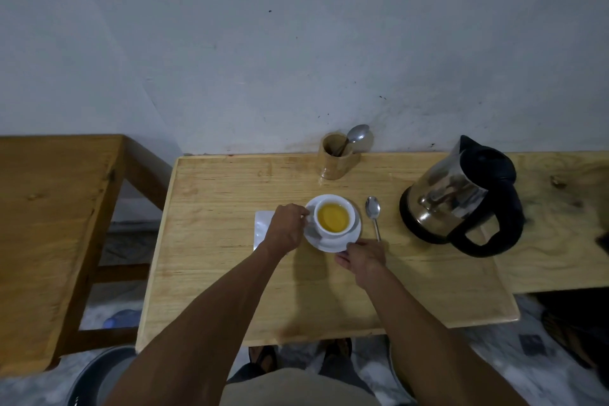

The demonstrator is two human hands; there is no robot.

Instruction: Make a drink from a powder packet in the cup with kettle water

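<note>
A white cup [333,219] filled with yellow drink stands on a white saucer [354,234] in the middle of the wooden table [230,273]. My left hand [286,229] is at the cup's left side, fingers closed at its handle. My right hand [362,256] pinches the saucer's near rim. A white powder packet [262,224] lies flat to the left, partly under my left hand. A metal spoon [374,216] lies on the table just right of the saucer. The steel kettle [461,198] with a black handle stands at the right.
A wooden holder [336,156] with another spoon [357,133] stands at the table's back edge against the grey wall. A second wooden table [49,224] is at the left, a third wooden surface at the right. A basin [99,376] and my feet are below.
</note>
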